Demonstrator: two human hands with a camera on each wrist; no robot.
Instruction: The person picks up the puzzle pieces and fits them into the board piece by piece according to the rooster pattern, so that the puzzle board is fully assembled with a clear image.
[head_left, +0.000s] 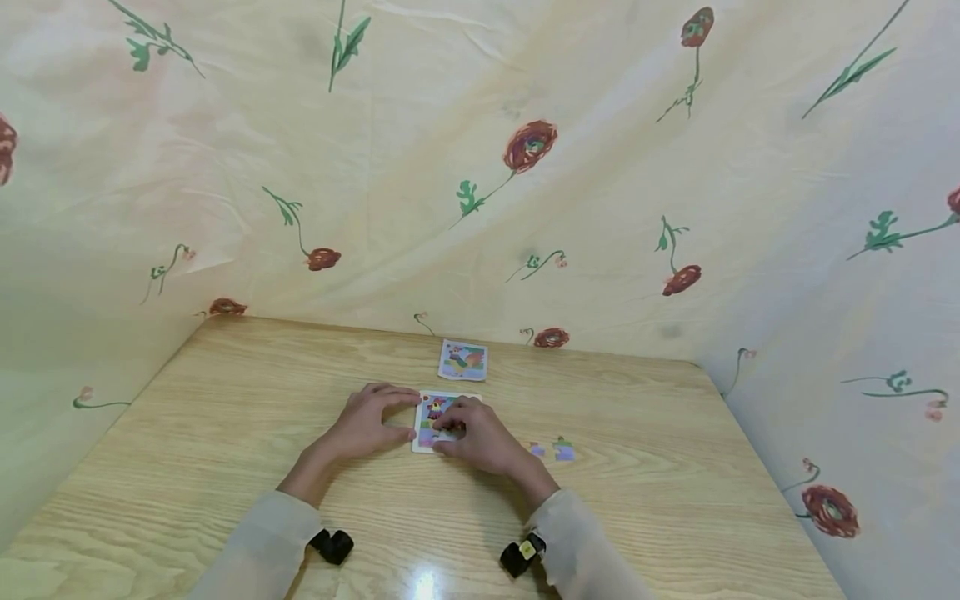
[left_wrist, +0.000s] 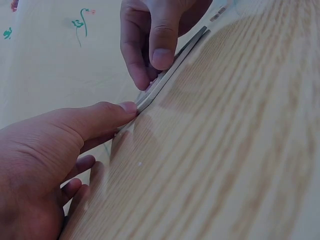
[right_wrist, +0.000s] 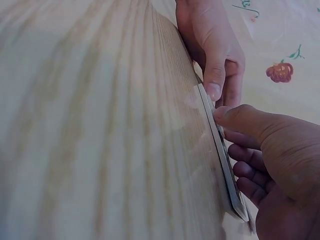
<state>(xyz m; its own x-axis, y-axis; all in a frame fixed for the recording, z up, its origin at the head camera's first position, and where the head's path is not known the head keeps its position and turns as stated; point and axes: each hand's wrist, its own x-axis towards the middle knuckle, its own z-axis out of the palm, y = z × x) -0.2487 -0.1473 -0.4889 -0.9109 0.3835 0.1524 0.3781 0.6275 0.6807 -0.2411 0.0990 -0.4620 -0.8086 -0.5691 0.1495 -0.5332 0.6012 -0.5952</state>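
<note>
A small white-framed jigsaw puzzle board [head_left: 424,446] with a colourful picture lies flat on the table, partly hidden by the right hand. My left hand [head_left: 367,423] is at its left side, the index fingertip by the upper corner and the thumb lower down the edge. In the left wrist view the left thumb [left_wrist: 112,117] touches the board's rim. Over the board's right half bends my right hand [head_left: 480,433], its fingers curled and fingertips down at the picture. I cannot tell whether they pinch a piece. Two loose jigsaw pieces, one small [head_left: 536,448] and one larger [head_left: 564,448], lie right of this hand.
A square picture card [head_left: 462,361] with a bird-like figure lies behind the board. The wooden table [head_left: 675,500] ends at a flower-printed cloth [head_left: 420,167] at the back and sides. Both wrists wear black devices, the left one [head_left: 332,546] just below its sleeve.
</note>
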